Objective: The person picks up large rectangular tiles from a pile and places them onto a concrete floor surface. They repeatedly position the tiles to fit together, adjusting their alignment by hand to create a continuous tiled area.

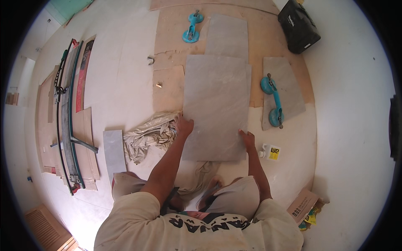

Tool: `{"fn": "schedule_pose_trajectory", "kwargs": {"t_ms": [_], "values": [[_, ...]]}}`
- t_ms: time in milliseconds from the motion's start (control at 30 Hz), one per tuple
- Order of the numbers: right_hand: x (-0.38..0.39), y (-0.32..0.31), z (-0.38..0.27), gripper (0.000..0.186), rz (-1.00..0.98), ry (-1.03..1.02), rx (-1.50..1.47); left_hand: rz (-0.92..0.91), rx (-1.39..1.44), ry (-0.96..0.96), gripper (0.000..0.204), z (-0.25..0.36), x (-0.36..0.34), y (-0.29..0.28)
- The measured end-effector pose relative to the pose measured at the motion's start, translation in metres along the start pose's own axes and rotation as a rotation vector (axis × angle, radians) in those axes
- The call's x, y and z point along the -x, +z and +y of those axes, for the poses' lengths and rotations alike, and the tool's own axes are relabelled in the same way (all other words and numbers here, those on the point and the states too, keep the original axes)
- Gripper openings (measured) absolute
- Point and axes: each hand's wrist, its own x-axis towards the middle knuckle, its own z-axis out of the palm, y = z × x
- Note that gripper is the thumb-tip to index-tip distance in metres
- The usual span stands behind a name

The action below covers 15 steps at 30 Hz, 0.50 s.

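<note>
As the large grey tile [215, 104] is likely heavy, stiff and brittle, support its long edges, where your left hand [183, 126] and right hand [248, 139] pinch.

Pale floor [121, 62], plain whitish wall [351, 92]

Around the central tile [215, 108], the rear tile [227, 33] lies at twelve o'clock, partly hidden by it, on a cardboard sheet [169, 42] with a suction lifter [191, 30] at eleven; a second lifter [276, 100] rests on the side tile [292, 90] at three. The tool case [298, 27] is between one and two, the bottle [274, 153] at four, the carton [303, 204] toward five. The cloth [148, 133] lies at eight (another tile [113, 146] just beyond), the tile cutter [66, 121] at nine on flattened cardboard [88, 140].
</note>
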Motion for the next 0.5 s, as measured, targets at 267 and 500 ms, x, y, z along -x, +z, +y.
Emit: {"fn": "schedule_pose_trajectory", "kwargs": {"t_ms": [267,500], "values": [[0.011,0.004,-0.014,0.064,-0.142,0.088,-0.160,-0.237,0.166,-0.251,0.068,-0.008,-0.027,-0.008],[0.031,0.013,-0.017,0.066,0.019,-0.075,-0.034,-0.333,0.352,-0.178,0.066,-0.016,-0.030,-0.025]]}}
